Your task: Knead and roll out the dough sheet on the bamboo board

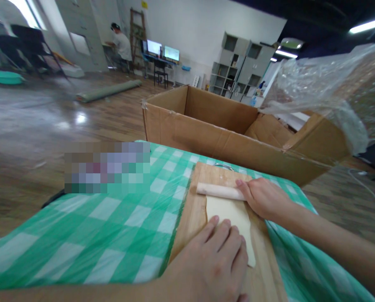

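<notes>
A flat sheet of pale dough (pixel 230 209) lies lengthwise on a wooden cutting board (pixel 192 218). Across its far end rests a light wooden rolling pin (pixel 220 191). My right hand (pixel 264 197) is closed around the pin's right end. My left hand (pixel 215 256) lies on the near part of the dough with its fingers stretched out, palm down, covering the sheet's lower left. The board's metal handle (pixel 224 166) shows at the far edge.
A green and white checked cloth (pixel 137 218) covers the table. Just beyond its far edge stands a large open cardboard box (pixel 206 121), with clear plastic wrap (pixel 319 84) at its right. A blurred-out patch hides something at the table's far left. Farther back, a person (pixel 123 46) sits near monitors.
</notes>
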A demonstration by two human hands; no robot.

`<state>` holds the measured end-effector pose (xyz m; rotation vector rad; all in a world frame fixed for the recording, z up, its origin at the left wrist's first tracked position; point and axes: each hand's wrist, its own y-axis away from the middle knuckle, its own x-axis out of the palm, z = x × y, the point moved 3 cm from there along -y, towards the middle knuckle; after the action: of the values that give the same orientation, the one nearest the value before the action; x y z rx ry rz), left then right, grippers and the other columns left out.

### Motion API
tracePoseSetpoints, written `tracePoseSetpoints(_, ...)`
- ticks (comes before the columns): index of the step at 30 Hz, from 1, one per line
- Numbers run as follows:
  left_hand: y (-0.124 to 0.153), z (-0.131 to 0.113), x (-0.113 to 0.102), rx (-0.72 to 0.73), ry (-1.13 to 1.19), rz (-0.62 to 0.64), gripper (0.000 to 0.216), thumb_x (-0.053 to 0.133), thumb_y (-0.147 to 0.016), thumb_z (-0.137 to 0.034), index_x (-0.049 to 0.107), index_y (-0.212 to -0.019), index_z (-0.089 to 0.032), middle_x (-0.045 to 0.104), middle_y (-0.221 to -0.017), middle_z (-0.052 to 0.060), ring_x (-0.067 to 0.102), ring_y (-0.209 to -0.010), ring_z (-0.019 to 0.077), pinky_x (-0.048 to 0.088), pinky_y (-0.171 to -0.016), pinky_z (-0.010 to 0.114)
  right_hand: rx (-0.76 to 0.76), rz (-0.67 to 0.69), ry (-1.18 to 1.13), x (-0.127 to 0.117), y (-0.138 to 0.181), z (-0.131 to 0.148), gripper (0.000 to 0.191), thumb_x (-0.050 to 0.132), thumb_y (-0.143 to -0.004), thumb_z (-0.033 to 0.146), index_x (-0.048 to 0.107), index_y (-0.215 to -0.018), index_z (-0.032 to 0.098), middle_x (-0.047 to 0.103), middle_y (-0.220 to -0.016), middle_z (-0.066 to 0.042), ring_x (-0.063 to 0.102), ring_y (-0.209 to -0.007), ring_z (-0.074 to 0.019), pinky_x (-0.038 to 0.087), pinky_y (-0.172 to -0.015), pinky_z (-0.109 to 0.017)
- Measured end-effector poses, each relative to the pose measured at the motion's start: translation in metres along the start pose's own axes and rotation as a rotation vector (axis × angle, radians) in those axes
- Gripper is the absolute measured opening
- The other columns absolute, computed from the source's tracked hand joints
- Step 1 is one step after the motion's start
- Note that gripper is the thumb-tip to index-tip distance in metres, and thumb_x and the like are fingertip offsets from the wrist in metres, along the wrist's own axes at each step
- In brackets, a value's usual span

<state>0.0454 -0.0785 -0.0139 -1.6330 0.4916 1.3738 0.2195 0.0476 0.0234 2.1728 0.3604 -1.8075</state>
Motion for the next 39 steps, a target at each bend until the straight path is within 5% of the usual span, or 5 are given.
tracePoseSetpoints(7,0.0,0.0,-0.002,0.022,-0.002,0.0,0.06,0.045,-0.103,-0.054,0.062,-0.131,-0.004,0.065,-0.132,0.02,0.058,-0.123,0.0352,0.042,-0.108,0.05,0.046,-0.038,0.065,-0.002,-0.018,0.002,0.082,0.006,-0.11,0.051,0.078,-0.088,0.017,0.079,-0.091,-0.017,0.076,-0.086,-0.0303,0.049,-0.073,-0.037)
tracePoseSetpoints(18,-0.002,0.001,-0.002,0.017,-0.039,-0.049,0.058,0.049,-0.102,-0.055,0.064,-0.128,-0.006,0.067,-0.128,0.018,0.059,-0.12,0.0341,0.047,-0.104,0.048,-0.055,-0.078,-0.029,0.014,0.035,0.0,0.06,0.016,-0.11,0.045,0.068,-0.092,0.021,0.072,-0.089,-0.009,0.066,-0.071,-0.0246,0.036,-0.064,-0.035)
tracePoseSetpoints(29,-0.001,-0.002,-0.004,-0.001,0.034,0.023,0.058,0.047,-0.101,-0.051,0.061,-0.132,-0.005,0.065,-0.132,0.019,0.058,-0.124,0.0342,0.044,-0.11,0.05,-0.051,-0.043,0.015,0.006,0.009,0.005,0.069,0.013,-0.111,0.042,0.071,-0.084,0.018,0.075,-0.084,-0.014,0.069,-0.077,-0.0263,0.036,-0.066,-0.037)
tracePoseSetpoints(39,0.002,-0.004,-0.001,0.021,-0.069,-0.059,0.061,0.044,-0.103,-0.053,0.061,-0.133,-0.003,0.066,-0.132,0.021,0.061,-0.124,0.0347,0.045,-0.107,0.045,-0.174,-0.148,0.065,0.012,0.038,0.004,0.062,0.016,-0.11,0.046,0.069,-0.092,0.02,0.068,-0.088,-0.01,0.06,-0.064,-0.0204,0.027,-0.057,-0.033)
